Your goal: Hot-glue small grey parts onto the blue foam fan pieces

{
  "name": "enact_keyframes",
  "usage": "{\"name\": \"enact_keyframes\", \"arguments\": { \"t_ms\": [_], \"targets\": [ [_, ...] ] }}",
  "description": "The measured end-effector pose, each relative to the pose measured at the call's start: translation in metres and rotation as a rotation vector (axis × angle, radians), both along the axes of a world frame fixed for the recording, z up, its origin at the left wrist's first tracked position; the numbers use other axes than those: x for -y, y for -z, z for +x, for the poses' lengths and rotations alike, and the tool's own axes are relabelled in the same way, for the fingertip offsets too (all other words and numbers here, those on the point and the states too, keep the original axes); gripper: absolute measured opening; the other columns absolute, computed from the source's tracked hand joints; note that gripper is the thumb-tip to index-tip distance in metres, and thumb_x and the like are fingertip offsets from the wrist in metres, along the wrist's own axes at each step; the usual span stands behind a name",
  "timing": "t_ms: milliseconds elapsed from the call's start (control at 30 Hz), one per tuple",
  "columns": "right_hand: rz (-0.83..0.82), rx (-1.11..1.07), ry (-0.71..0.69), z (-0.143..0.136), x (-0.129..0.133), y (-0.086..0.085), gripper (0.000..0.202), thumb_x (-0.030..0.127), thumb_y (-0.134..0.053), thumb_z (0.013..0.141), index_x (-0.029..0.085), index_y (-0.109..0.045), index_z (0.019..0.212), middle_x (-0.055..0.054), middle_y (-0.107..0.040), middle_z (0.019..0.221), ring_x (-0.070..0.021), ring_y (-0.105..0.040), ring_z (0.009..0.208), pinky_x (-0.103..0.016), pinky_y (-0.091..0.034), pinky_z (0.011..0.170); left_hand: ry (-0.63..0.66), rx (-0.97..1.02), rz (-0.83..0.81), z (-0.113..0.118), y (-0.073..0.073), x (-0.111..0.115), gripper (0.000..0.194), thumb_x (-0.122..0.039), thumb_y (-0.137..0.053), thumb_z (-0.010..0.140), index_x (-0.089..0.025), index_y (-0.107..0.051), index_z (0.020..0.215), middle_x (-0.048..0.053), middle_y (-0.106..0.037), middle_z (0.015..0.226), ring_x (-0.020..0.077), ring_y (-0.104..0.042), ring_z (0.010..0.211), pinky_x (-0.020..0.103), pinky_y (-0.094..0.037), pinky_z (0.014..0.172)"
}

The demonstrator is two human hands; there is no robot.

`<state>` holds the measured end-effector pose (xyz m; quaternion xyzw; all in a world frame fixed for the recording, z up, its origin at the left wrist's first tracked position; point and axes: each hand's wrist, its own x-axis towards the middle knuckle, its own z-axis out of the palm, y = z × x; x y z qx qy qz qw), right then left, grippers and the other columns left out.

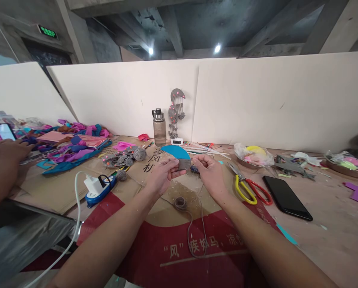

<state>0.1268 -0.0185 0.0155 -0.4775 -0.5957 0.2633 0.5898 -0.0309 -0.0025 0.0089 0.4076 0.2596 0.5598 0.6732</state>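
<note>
We see the scene in even, moderately bright light, which comes from two small ceiling lamps (217, 48) that bloom into white glare against the dark concrete above. The white partition boards (257, 100) reflect the light softly and show no hot spots. Shadows on the tabletop (331, 240) are faint and short. We find the centre sharp: the printing on the cardboard sheet (179, 248) reads clearly. Towards the edges the wide lens bends straight lines, so the boards bow and lean, and the forearms stretch. At the far left the co-worker's hand (7, 150) and arm smear with motion blur, and the lower left corner is soft.
</note>
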Motion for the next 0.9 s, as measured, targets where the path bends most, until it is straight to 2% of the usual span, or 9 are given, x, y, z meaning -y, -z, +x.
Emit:
{"name": "enact_keyframes", "arguments": {
  "t_ms": [133, 333, 633, 733, 900],
  "targets": [
    [-0.023, 0.015, 0.025, 0.001, 0.001, -0.001, 0.027, 0.042, -0.056, 0.078, 0.018, -0.066, 0.083, -0.001, -0.063, 0.070, -0.0135, -0.048, 0.060, -0.025, -0.038, 0.057, 0.002, 0.002, -0.005, 0.001, 0.001, 0.000, 0.024, -0.023, -0.078, 0.064, -0.012, -0.057, 0.071, -0.003, -0.054, 0.059, 0.0085, -0.059, 0.058, 0.028, -0.057, 0.070],
    [0.000, 0.008, 0.006, 0.001, 0.002, 0.002, 0.026, 0.042, -0.056, 0.079, 0.018, -0.066, 0.082, -0.002, -0.064, 0.074, -0.0137, -0.049, 0.064, -0.025, -0.039, 0.061, -0.013, 0.003, 0.000, 0.000, 0.005, -0.002, 0.023, -0.025, -0.076, 0.066, -0.012, -0.059, 0.075, 0.002, -0.064, 0.073, 0.0135, -0.065, 0.070, 0.028, -0.058, 0.069],
    [-0.029, -0.043, -0.065, 0.001, 0.005, 0.000, 0.026, 0.044, -0.057, 0.077, 0.019, -0.064, 0.080, 0.001, -0.058, 0.067, -0.0123, -0.044, 0.060, -0.025, -0.038, 0.057, 0.015, -0.034, -0.012, 0.001, 0.009, -0.006, 0.018, -0.023, -0.072, 0.070, -0.012, -0.060, 0.076, 0.008, -0.070, 0.082, 0.0159, -0.068, 0.074, 0.025, -0.058, 0.065],
    [-0.054, -0.067, -0.107, 0.002, 0.004, 0.001, 0.029, 0.047, -0.056, 0.078, 0.019, -0.062, 0.082, 0.001, -0.057, 0.066, -0.0113, -0.041, 0.056, -0.024, -0.035, 0.053, 0.036, -0.035, -0.010, 0.000, 0.010, -0.007, 0.019, -0.024, -0.073, 0.072, -0.012, -0.060, 0.079, 0.005, -0.069, 0.080, 0.0141, -0.068, 0.073, 0.023, -0.058, 0.065],
    [-0.042, -0.113, -0.125, 0.004, 0.001, 0.006, 0.028, 0.047, -0.056, 0.079, 0.019, -0.059, 0.081, 0.003, -0.051, 0.063, -0.0104, -0.037, 0.055, -0.024, -0.032, 0.053, 0.072, -0.013, 0.001, 0.002, 0.009, -0.007, 0.025, -0.015, -0.079, 0.064, -0.013, -0.056, 0.073, 0.000, -0.066, 0.075, 0.0137, -0.070, 0.072, 0.020, -0.058, 0.068]
  ]
}}
